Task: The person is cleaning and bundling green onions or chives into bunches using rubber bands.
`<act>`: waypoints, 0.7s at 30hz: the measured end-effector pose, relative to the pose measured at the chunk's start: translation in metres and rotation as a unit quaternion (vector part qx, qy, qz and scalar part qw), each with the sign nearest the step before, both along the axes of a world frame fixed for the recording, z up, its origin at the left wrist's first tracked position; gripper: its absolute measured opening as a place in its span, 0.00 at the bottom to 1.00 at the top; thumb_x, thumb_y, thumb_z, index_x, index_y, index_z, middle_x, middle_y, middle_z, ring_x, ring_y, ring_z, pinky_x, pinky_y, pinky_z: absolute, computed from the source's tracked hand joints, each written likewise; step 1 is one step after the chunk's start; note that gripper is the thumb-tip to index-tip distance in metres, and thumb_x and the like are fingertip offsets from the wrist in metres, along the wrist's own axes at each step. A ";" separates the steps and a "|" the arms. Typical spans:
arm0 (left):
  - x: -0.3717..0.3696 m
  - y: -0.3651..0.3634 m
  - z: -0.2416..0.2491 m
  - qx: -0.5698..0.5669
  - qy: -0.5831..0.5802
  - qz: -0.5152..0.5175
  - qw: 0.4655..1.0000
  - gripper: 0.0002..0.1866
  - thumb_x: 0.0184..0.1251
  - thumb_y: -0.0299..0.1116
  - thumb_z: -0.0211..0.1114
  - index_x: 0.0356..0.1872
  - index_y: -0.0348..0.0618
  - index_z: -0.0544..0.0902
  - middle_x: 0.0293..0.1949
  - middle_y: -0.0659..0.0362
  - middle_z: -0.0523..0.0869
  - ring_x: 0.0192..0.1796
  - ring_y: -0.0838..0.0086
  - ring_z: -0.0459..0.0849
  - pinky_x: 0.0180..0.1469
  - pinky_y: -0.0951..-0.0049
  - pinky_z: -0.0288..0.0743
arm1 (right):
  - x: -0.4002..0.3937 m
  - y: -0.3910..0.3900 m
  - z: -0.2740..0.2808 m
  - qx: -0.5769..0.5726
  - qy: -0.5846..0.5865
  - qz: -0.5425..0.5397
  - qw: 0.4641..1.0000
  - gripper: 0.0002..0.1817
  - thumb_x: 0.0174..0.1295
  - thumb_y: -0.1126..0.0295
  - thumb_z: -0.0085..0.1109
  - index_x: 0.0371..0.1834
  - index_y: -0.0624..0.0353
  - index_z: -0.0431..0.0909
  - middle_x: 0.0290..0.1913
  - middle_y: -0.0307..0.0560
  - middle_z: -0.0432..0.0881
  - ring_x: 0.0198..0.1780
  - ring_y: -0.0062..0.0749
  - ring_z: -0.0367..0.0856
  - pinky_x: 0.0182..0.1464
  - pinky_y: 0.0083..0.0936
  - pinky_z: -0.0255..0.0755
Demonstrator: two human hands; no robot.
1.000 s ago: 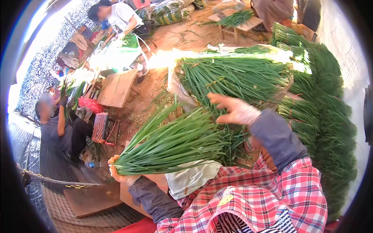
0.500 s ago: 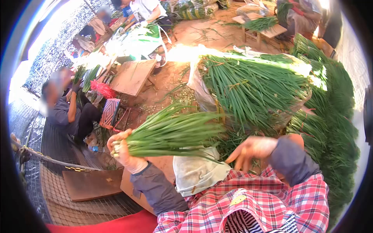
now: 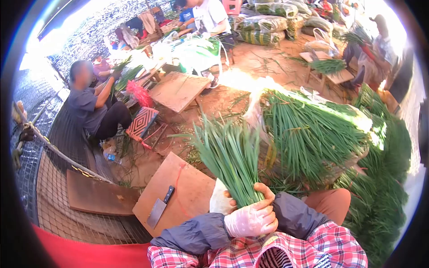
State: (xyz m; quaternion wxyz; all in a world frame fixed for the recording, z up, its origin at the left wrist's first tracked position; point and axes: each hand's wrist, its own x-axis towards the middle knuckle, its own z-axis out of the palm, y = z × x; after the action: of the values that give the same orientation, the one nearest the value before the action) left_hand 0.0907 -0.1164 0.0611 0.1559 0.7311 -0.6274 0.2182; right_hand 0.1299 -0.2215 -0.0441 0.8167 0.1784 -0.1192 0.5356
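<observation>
A bunch of green chives (image 3: 230,156) stands leaf tips up in front of my chest, its lower ends hidden by my hands. My left hand (image 3: 251,219), in a thin whitish glove, is closed around the base. Just above it, my right hand (image 3: 265,191) wraps the stems from behind, with its thumb on the right side and fingertips showing on the left. A pale cloth (image 3: 219,201) lies over my lap behind the bunch. To the left, a cleaver (image 3: 161,207) with a black handle rests on a wooden board (image 3: 192,183), beside a thin red string (image 3: 177,196).
A large heap of chives (image 3: 313,129) lies to the right on plastic sheeting, with more bundles (image 3: 389,178) along the wall. Co-workers sit at the left (image 3: 96,100) and far right (image 3: 380,49). A patterned stool (image 3: 142,123) and a low wooden table (image 3: 178,91) stand ahead.
My left hand has brought the chives from the left to my chest, turning them from sideways to upright. My right hand, empty before, now grips them too. The cleaver has come into view.
</observation>
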 end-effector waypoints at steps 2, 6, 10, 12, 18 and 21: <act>0.001 0.006 -0.019 0.126 -0.018 0.034 0.991 0.14 0.44 0.36 0.58 0.33 0.43 0.73 0.31 0.63 0.79 0.37 0.71 0.77 0.37 0.74 0.70 | 0.004 0.006 0.006 -0.041 -0.024 -0.014 0.999 0.32 0.63 0.61 0.47 0.68 0.64 0.52 0.61 0.57 0.67 0.60 0.48 0.69 0.61 0.41 0.66; 0.002 0.007 -0.026 0.104 -0.070 0.089 0.988 0.18 0.48 0.38 0.57 0.43 0.46 0.75 0.38 0.62 0.78 0.55 0.64 0.76 0.59 0.61 0.64 | 0.023 -0.001 -0.007 -0.159 -0.079 0.018 0.984 0.31 0.56 0.63 0.57 0.62 0.63 0.61 0.49 0.51 0.73 0.51 0.39 0.74 0.52 0.35 0.73; -0.008 0.018 -0.021 0.023 0.092 0.077 0.993 0.21 0.54 0.39 0.55 0.51 0.52 0.76 0.58 0.59 0.74 0.64 0.61 0.69 0.65 0.49 0.55 | 0.028 -0.005 -0.004 -0.269 -0.077 -0.102 0.955 0.31 0.53 0.65 0.64 0.59 0.62 0.65 0.47 0.47 0.76 0.46 0.35 0.76 0.50 0.34 0.75; -0.013 0.025 -0.025 0.004 0.126 0.115 0.985 0.22 0.54 0.39 0.59 0.53 0.53 0.77 0.62 0.57 0.72 0.65 0.58 0.67 0.66 0.46 0.51 | 0.034 -0.012 -0.016 -0.298 -0.092 -0.102 0.945 0.31 0.52 0.64 0.65 0.58 0.62 0.66 0.47 0.47 0.76 0.46 0.35 0.76 0.49 0.33 0.75; -0.016 0.107 -0.083 -0.251 0.152 0.472 0.831 0.25 0.49 0.33 0.67 0.51 0.43 0.76 0.55 0.48 0.74 0.60 0.51 0.70 0.61 0.53 0.62 | 0.042 -0.035 -0.004 -0.406 -0.110 -0.136 0.897 0.32 0.46 0.61 0.66 0.53 0.66 0.70 0.44 0.50 0.78 0.42 0.36 0.79 0.44 0.34 0.76; -0.050 0.199 -0.162 -0.184 0.185 0.746 0.612 0.28 0.46 0.32 0.68 0.53 0.41 0.75 0.53 0.48 0.74 0.56 0.53 0.73 0.57 0.58 0.68 | 0.053 -0.022 0.018 -0.385 -0.127 -0.178 0.896 0.32 0.45 0.59 0.66 0.53 0.66 0.69 0.46 0.46 0.75 0.40 0.33 0.76 0.42 0.34 0.75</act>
State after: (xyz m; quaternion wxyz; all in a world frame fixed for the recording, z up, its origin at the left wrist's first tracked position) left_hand 0.0405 0.0824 -0.1004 0.1830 0.9277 0.2302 0.2300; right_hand 0.1832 -0.2435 -0.0256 0.8811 -0.2442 -0.0361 0.4034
